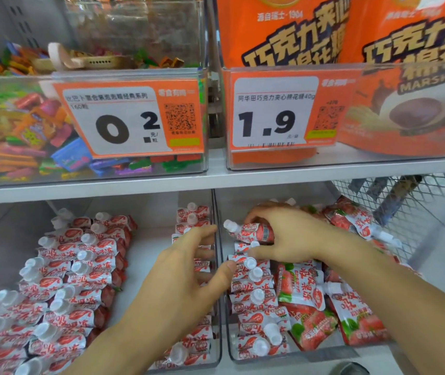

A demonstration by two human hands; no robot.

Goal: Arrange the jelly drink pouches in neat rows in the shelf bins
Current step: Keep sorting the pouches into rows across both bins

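In the lower half of the frame two clear shelf bins sit side by side, both holding red-and-white jelly drink pouches. In the left bin (217, 347) two overlapping rows at the lower left lie with their long axes across the frame and white caps pointing left, and another row (193, 220) runs along the bin's right wall. In the right bin (228, 345) a tidy row (254, 293) climbs along the left wall, caps up and to the left, while loose pouches (305, 293) at lower right lie flat at mixed angles, showing strawberry prints.

The right hand (294, 231), at centre right, is closed around a single pouch (251, 231); that pouch lies nearly level, its cap pointing left toward the divider between the bins. The left hand (189, 269) is spread open with fingers loosely curved, holding nothing; its fingers lie over the row by the left bin's right wall, and its thumb tip reaches across the divider to touch the row in the right bin.
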